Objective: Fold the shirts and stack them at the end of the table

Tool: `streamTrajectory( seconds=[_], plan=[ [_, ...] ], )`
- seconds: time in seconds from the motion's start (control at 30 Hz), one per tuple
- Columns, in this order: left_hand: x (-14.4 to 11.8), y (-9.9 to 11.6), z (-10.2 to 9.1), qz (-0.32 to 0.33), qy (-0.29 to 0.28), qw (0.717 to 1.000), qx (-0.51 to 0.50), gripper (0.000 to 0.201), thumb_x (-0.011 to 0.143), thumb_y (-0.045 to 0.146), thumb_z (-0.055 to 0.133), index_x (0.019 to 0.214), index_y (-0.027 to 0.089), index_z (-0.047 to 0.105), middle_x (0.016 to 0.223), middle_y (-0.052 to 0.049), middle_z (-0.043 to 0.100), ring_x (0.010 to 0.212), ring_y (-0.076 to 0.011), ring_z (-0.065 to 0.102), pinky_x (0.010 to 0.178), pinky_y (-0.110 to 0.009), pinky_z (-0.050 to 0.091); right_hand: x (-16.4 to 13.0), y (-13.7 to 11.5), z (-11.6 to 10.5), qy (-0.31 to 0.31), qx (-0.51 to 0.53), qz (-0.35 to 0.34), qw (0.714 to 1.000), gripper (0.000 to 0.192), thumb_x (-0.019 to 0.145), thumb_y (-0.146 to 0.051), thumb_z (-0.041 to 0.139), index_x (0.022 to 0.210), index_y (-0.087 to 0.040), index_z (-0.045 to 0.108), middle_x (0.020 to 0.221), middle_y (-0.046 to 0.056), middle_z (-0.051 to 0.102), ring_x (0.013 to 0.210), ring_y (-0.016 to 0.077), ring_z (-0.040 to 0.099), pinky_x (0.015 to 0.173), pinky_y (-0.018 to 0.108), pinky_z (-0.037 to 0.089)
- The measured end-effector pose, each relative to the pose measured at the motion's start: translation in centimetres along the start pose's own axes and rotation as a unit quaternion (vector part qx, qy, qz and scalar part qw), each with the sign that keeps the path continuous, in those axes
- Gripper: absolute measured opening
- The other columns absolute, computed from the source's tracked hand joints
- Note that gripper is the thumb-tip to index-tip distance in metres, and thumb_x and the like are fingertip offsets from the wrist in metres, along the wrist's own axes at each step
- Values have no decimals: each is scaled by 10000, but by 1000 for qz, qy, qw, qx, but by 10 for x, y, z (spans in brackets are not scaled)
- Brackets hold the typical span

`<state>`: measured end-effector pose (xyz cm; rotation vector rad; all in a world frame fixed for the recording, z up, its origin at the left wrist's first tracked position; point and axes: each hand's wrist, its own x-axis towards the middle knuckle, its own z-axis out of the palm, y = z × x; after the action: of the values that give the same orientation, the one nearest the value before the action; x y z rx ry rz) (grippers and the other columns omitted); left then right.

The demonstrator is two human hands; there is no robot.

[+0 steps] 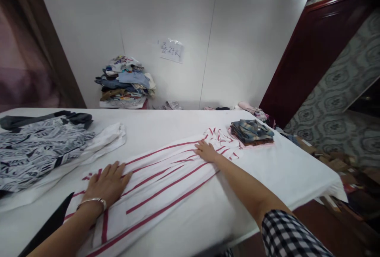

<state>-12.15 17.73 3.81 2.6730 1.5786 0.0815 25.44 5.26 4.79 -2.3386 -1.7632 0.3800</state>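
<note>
A white shirt with red stripes (166,174) lies stretched across the table, its far right end bunched and wrinkled. My left hand (108,184), with a bracelet at the wrist, rests flat on the shirt's left part with its fingers spread. Near the bunched end, my right hand (205,151) lies on the cloth, palm down, fingers extended. Just beyond that end sits a small stack of folded clothes (252,131), a plaid one on top. Part of the shirt is hidden under my left forearm.
White cloth covers the table (282,170). Black-and-white printed garments (38,146) and a white garment (109,140) lie at the left. A tall clothes pile (126,83) stands by the wall under a paper sign (171,50). Boxes (335,165) crowd the floor at right.
</note>
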Motion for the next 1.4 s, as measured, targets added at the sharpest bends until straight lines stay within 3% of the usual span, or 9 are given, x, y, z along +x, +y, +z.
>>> streamTrajectory(
  seconds=[0.23,0.4,0.57,0.67,0.73,0.87,1.0,1.17,1.4],
  plan=[
    [4,-3,5,1,13,1000,-16,595,828,425,324,1335,157,482,1477,-144,362,1369,-324,283,1047,-568,264,-46,-25,7,65,13,-22,998,583,923,-561,279,1429,-276,335,1554,64,187,1436,240,70,1123,514,41],
    [4,-2,4,4,12,1000,-25,596,847,440,310,1332,140,479,1478,-145,360,1365,-329,285,1056,-575,240,-65,-35,25,-4,7,-61,998,631,903,-576,333,1453,-269,286,1562,56,155,1433,240,101,1134,481,63],
    [5,1,3,1,-1,1000,-28,611,851,465,291,1352,155,454,1496,-155,319,1382,-319,248,1071,-557,210,-65,-43,17,-12,28,-37,999,657,891,-610,327,1442,-252,320,1555,88,172,1431,266,103,1121,517,70],
    [1,4,2,0,6,1000,-23,593,861,454,295,1343,148,459,1485,-156,338,1370,-320,268,1068,-562,212,-61,-62,12,52,15,-62,997,675,895,-625,292,1443,-231,324,1561,91,138,1438,261,38,1122,520,31],
    [-4,7,-1,3,8,1000,-14,581,873,445,291,1339,140,458,1482,-154,346,1364,-316,276,1071,-554,209,-58,-77,19,86,-4,-104,991,654,908,-600,286,1446,-229,317,1565,77,121,1440,244,15,1126,505,8],
    [-13,14,-4,1,-10,1000,-21,585,893,457,283,1357,127,421,1498,-158,311,1375,-311,247,1085,-532,188,-57,-95,50,14,-31,-138,990,639,911,-576,297,1441,-221,328,1556,87,164,1434,262,85,1124,507,56],
    [-9,12,-4,-26,-35,999,-23,544,888,500,316,1340,222,438,1517,-85,300,1391,-268,231,1100,-483,196,-57,-92,70,8,-63,-141,988,614,918,-549,302,1436,-221,335,1554,78,175,1428,263,123,1119,517,98],
    [8,-7,-17,-79,-58,994,-44,553,895,539,247,1310,253,473,1478,-81,378,1355,-260,323,1066,-474,266,-57,-86,72,26,-79,-147,986,609,921,-563,286,1428,-233,349,1546,80,203,1423,260,153,1116,520,133],
    [18,-26,-39,-132,-80,987,-43,704,598,569,686,1200,217,588,1264,-145,595,1222,-347,484,988,-433,371,-55,-84,78,48,-67,-165,983,582,921,-555,309,1404,-240,388,1535,87,241,1416,269,180,1108,527,157]
  ],
)
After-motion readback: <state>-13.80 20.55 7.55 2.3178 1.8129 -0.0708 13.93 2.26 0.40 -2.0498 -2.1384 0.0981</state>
